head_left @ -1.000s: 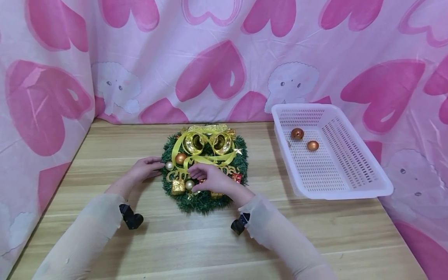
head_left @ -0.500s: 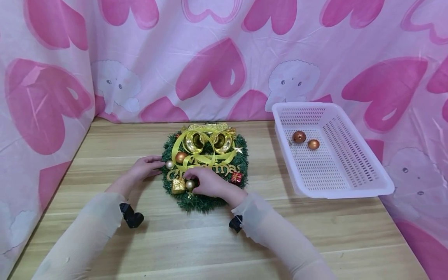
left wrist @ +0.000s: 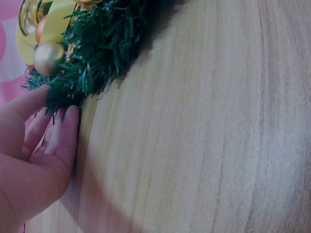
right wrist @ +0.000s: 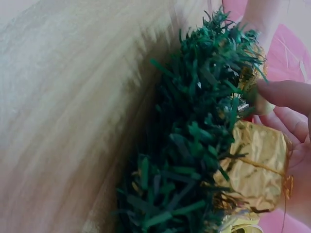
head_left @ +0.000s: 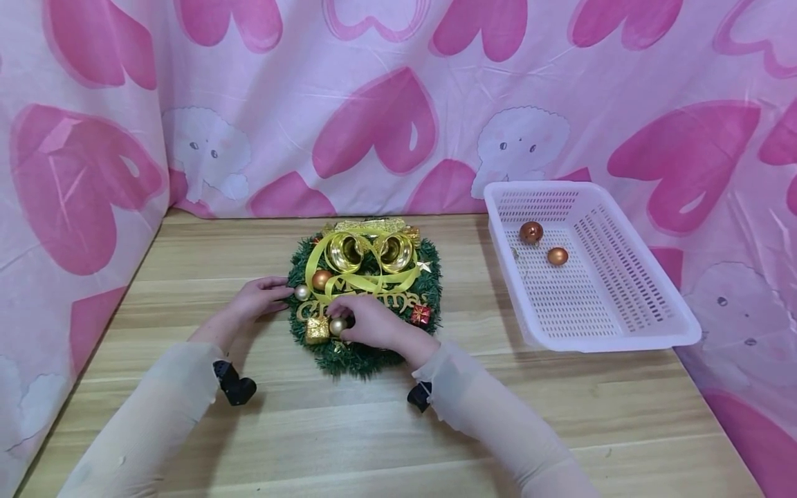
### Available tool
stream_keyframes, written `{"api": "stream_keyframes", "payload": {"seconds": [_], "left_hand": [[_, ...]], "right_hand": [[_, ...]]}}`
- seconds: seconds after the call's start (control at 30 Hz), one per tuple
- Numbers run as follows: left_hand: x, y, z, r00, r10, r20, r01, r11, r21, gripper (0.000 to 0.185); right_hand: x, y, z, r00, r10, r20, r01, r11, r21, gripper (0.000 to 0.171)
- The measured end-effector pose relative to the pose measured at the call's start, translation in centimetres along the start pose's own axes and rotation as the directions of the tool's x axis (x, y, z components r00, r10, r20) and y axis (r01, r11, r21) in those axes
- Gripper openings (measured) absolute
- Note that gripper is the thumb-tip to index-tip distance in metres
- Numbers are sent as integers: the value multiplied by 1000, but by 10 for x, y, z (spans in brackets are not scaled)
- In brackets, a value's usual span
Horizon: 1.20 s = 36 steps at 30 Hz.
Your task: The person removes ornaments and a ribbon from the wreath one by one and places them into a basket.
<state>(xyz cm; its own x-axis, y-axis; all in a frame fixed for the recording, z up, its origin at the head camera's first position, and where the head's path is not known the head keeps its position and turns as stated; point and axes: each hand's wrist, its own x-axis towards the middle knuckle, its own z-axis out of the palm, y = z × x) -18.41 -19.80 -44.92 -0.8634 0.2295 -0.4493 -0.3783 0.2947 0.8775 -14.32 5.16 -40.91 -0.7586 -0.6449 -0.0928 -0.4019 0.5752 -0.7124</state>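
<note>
A green Christmas wreath (head_left: 358,363) lies on the table, dressed with two gold bells, yellow ribbon, baubles and small gift boxes. My right hand (head_left: 380,324) is over its lower middle, thumb and fingers pinching a pale gold bauble (head_left: 337,326). In the right wrist view the thumb meets that bauble, partly hidden, near a large gold gift box (right wrist: 257,165). At the wreath's left edge rests my left hand (head_left: 255,301). Its fingers are fairly straight, their tips touching the greenery beside a pearly bauble (left wrist: 49,58), as the left wrist view shows.
To the right stands a white perforated plastic basket (head_left: 623,342) with a dark copper bauble (head_left: 531,233) and a smaller copper bauble (head_left: 557,256) inside. A pink heart-patterned cloth (head_left: 373,124) walls the wooden table (head_left: 349,443) at the back and sides.
My right hand has come down and slightly left onto the pale gold bauble, its thumb and fingers closing on it. The left hand stays in place. The dark bauble in the basket has shifted a little.
</note>
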Motion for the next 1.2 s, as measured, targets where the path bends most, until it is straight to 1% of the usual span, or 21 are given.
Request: {"api": "stream_keyframes", "payload": {"seconds": [0.17, 0.33, 0.43, 0.53, 0.7, 0.97, 1.2], "left_hand": [[0, 0, 0, 1000, 3, 7, -3, 1000, 2, 62], [0, 0, 1, 1000, -2, 4, 2, 1000, 2, 62], [-1, 1, 0, 1000, -8, 3, 8, 1000, 3, 62], [-1, 1, -1, 1000, -9, 8, 9, 1000, -3, 63], [0, 0, -2, 1000, -11, 12, 11, 1000, -21, 63], [1, 0, 0, 1000, -4, 17, 4, 1000, -14, 65], [2, -1, -3, 1000, -7, 10, 7, 1000, -10, 63]], "right_hand": [[-1, 1, -5, 1000, 14, -13, -13, 997, 82, 34], [-3, 2, -9, 999, 43, -27, -38, 986, 164, 36], [-3, 2, -12, 997, 68, -28, -62, 979, 194, 37], [-4, 1, -16, 997, 77, -25, -70, 973, 219, 38], [-5, 0, -21, 995, 97, -28, -87, 965, 247, 35], [-9, -1, -29, 990, 118, -74, -96, 965, 244, 31], [-17, -4, -46, 985, 134, -104, -103, 960, 261, 32]]}}
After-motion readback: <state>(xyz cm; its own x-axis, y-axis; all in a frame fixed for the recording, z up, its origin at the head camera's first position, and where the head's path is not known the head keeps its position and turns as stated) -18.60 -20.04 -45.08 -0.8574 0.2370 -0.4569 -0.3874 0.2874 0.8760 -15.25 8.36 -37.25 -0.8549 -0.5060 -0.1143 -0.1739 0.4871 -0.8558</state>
